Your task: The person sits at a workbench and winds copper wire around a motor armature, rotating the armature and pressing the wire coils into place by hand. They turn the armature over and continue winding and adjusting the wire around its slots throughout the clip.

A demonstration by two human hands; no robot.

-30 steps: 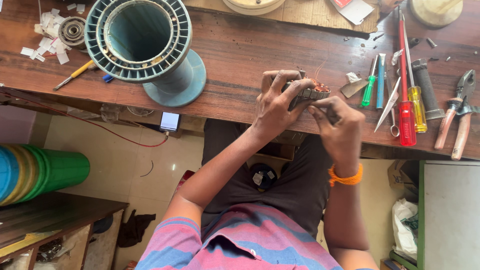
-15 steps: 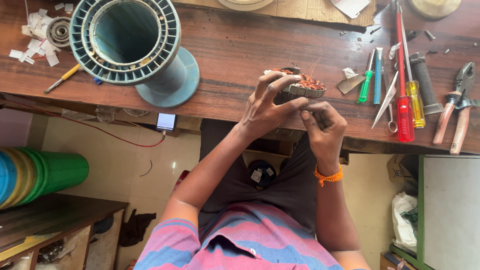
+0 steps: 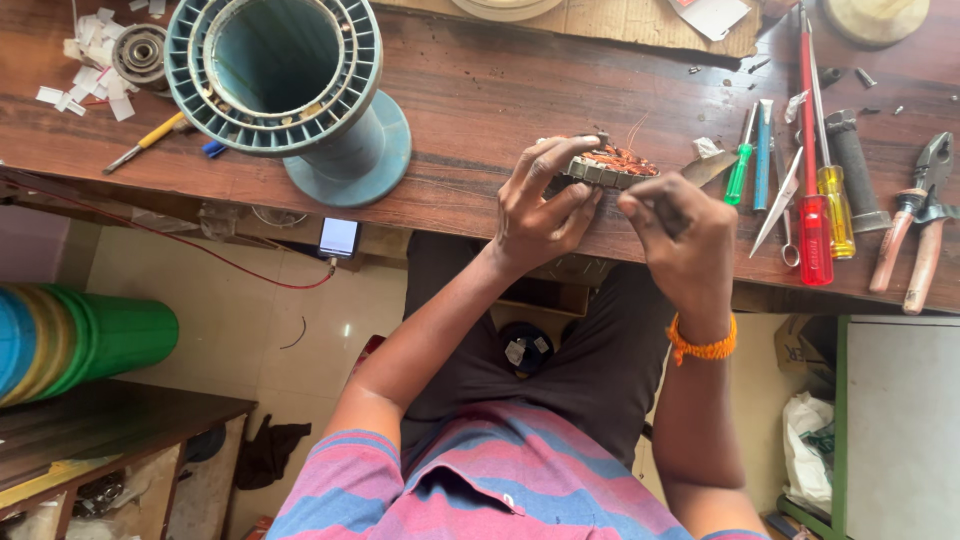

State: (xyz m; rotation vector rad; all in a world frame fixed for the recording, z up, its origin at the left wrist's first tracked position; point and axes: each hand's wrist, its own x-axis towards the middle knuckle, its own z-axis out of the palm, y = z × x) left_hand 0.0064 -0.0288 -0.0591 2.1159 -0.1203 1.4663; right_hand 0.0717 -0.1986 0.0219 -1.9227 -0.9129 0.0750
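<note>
A small round motor stator (image 3: 612, 167) with copper windings rests at the front of the wooden bench (image 3: 480, 110). My left hand (image 3: 537, 207) grips its left side, fingers curled over the metal core. My right hand (image 3: 682, 235) is closed against the stator's right front edge, fingertips pinched at the core; whether it holds a small tool or wire I cannot tell. An orange thread band circles my right wrist. Thin copper leads stick up from the windings.
A large teal spool-shaped winding former (image 3: 285, 85) stands at the left. Screwdrivers (image 3: 812, 150), scissors (image 3: 785, 205) and pliers (image 3: 915, 215) lie at the right. Paper scraps and a bearing (image 3: 140, 50) sit far left. A phone (image 3: 339, 237) hangs below the bench edge.
Both hands and the stator sit slightly higher and further onto the bench than a second ago. The grip looks the same.
</note>
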